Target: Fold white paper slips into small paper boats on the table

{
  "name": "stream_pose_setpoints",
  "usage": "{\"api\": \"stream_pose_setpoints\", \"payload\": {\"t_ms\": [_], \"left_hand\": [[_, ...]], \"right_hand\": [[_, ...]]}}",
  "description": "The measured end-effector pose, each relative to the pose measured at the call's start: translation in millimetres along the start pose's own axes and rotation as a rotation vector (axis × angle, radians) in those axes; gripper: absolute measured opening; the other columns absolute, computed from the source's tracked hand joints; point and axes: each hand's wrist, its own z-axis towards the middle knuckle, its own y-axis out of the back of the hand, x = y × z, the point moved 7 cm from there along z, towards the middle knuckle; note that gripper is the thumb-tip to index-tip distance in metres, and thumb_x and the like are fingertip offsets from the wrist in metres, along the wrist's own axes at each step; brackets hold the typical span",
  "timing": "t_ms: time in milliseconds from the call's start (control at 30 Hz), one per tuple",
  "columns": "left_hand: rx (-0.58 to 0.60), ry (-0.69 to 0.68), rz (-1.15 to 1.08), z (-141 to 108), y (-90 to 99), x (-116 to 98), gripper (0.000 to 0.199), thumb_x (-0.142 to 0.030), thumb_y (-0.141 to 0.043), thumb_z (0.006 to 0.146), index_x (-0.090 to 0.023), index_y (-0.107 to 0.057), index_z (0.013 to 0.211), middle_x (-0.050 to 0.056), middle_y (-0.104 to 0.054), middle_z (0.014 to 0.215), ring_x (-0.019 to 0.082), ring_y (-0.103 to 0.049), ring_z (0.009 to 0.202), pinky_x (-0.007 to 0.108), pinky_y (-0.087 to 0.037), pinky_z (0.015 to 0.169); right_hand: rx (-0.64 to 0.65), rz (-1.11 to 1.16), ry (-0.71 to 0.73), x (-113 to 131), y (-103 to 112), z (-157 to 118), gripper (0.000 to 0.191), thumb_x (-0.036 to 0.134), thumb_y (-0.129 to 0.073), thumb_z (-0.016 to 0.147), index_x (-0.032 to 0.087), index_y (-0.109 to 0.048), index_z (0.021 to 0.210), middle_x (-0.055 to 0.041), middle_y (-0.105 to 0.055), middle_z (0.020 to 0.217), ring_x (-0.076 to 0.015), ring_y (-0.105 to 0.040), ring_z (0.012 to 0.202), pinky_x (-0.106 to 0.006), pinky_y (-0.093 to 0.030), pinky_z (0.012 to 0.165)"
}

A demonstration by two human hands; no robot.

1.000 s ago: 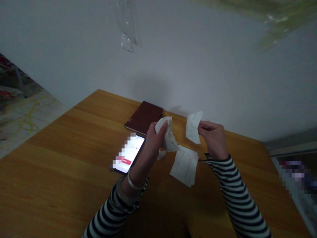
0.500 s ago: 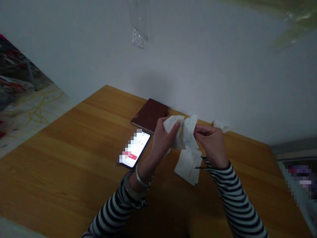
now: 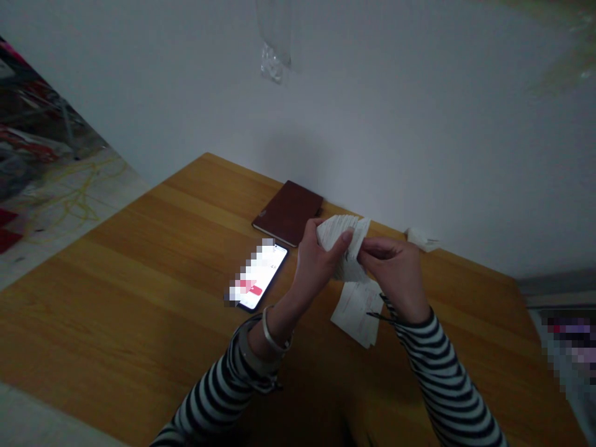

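A thick stack of thin white paper slips (image 3: 338, 233) is gripped in my left hand (image 3: 319, 257), thumb across the front. My right hand (image 3: 395, 267) is closed, its fingertips pinching the right edge of a slip against the stack. Below the hands, more white slips with faint reddish print (image 3: 357, 313) lie on the wooden table (image 3: 116, 273). Left of my left forearm is a phone (image 3: 261, 273) with its screen lit. Behind it sits a closed dark red notebook (image 3: 288, 212).
Crumpled white paper (image 3: 421, 239) lies at the table's back edge by the wall. A clear plastic bag (image 3: 274, 59) hangs on the wall. Shelves with mixed items stand at the far left, and yellow cord (image 3: 74, 198) trails over the floor there.
The slip in my right hand, previously held apart from the stack, is now up against it. The view has shifted slightly, and the table items appear a little further right.
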Motion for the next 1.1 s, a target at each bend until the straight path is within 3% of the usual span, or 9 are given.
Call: {"api": "stream_pose_setpoints", "payload": {"t_ms": [167, 300, 433, 500, 567, 667, 767, 867, 1100], "left_hand": [[0.008, 0.003, 0.041, -3.8, -2.0, -2.6, 0.036, -0.050, -0.062, 0.085, -0.018, -0.051, 0.094, 0.003, -0.059, 0.082, 0.017, -0.058, 0.076, 0.028, -0.044, 0.070], [0.025, 0.039, -0.066, -7.2, -2.4, -6.2, 0.038, -0.055, -0.056, 0.087, -0.017, -0.052, 0.093, 0.003, -0.059, 0.083, 0.017, -0.058, 0.076, 0.028, -0.046, 0.069], [0.029, 0.124, -0.090, -6.7, -9.1, 4.1, 0.040, -0.055, -0.058, 0.086, -0.016, -0.055, 0.094, 0.004, -0.061, 0.083, 0.017, -0.058, 0.073, 0.028, -0.046, 0.067], [0.012, 0.124, -0.026, -3.1, -11.6, 12.4, 0.038, -0.052, -0.062, 0.084, -0.016, -0.055, 0.095, 0.005, -0.062, 0.086, 0.018, -0.059, 0.076, 0.029, -0.047, 0.069], [-0.025, 0.112, 0.039, 1.5, -11.4, 21.3, 0.038, -0.050, -0.065, 0.082, -0.016, -0.054, 0.094, 0.006, -0.062, 0.089, 0.020, -0.060, 0.082, 0.031, -0.046, 0.073], [-0.034, 0.124, 0.067, 6.5, -10.7, 32.5, 0.039, -0.052, -0.067, 0.080, -0.017, -0.054, 0.093, 0.005, -0.062, 0.088, 0.021, -0.060, 0.083, 0.032, -0.046, 0.075], [-0.028, 0.123, 0.036, 8.5, -8.3, 34.2, 0.042, -0.053, -0.068, 0.079, -0.018, -0.053, 0.096, 0.004, -0.062, 0.086, 0.019, -0.060, 0.079, 0.030, -0.046, 0.071], [-0.036, 0.113, -0.002, 9.6, -4.7, 32.4, 0.043, -0.053, -0.070, 0.077, -0.018, -0.054, 0.097, 0.003, -0.062, 0.084, 0.018, -0.059, 0.074, 0.028, -0.045, 0.065], [-0.071, 0.114, 0.081, 14.6, 2.1, 37.0, 0.046, -0.055, -0.068, 0.078, -0.017, -0.056, 0.100, 0.005, -0.063, 0.087, 0.020, -0.059, 0.078, 0.031, -0.045, 0.070]], "right_hand": [[-0.016, -0.200, 0.166, 15.5, -11.6, -4.2, 0.017, 0.014, -0.061, 0.074, 0.019, -0.077, 0.070, 0.0001, -0.067, 0.058, -0.0133, -0.059, 0.053, -0.023, -0.042, 0.049], [0.073, -0.258, 0.271, 36.1, -18.4, -7.6, 0.018, 0.014, -0.061, 0.078, 0.020, -0.075, 0.068, -0.0015, -0.068, 0.066, -0.0136, -0.060, 0.060, -0.025, -0.047, 0.057], [0.209, -0.248, 0.192, 28.6, -8.8, -5.4, 0.016, 0.019, -0.064, 0.081, 0.023, -0.079, 0.086, -0.0023, -0.075, 0.076, -0.0159, -0.067, 0.067, -0.028, -0.054, 0.064], [0.233, -0.149, 0.100, 9.2, 13.8, 3.9, 0.022, 0.029, -0.069, 0.080, 0.023, -0.078, 0.099, -0.0042, -0.078, 0.088, -0.0188, -0.072, 0.077, -0.031, -0.057, 0.070], [0.017, -0.222, 0.073, -14.6, 63.2, 22.3, 0.027, 0.036, -0.068, 0.082, 0.020, -0.077, 0.102, -0.0073, -0.078, 0.096, -0.0207, -0.073, 0.086, -0.035, -0.057, 0.079], [-0.321, -0.656, 0.020, -56.0, 147.1, 53.3, 0.030, 0.035, -0.065, 0.083, 0.014, -0.077, 0.099, -0.0122, -0.078, 0.094, -0.0233, -0.073, 0.085, -0.035, -0.055, 0.081], [-0.306, -0.899, -0.089, -101.3, 197.5, 85.1, 0.029, 0.027, -0.060, 0.085, 0.008, -0.076, 0.100, -0.0175, -0.077, 0.097, -0.0252, -0.072, 0.090, -0.036, -0.052, 0.086], [-0.222, -0.987, -0.152, -132.3, 215.3, 105.6, 0.023, 0.019, -0.063, 0.081, 0.010, -0.077, 0.097, -0.0161, -0.077, 0.097, -0.0247, -0.072, 0.092, -0.034, -0.050, 0.089], [-0.085, -1.088, -0.309, -168.2, 200.0, 113.9, 0.015, 0.017, -0.075, 0.067, 0.019, -0.078, 0.082, -0.0115, -0.076, 0.094, -0.0266, -0.069, 0.095, -0.036, -0.050, 0.085]]}}
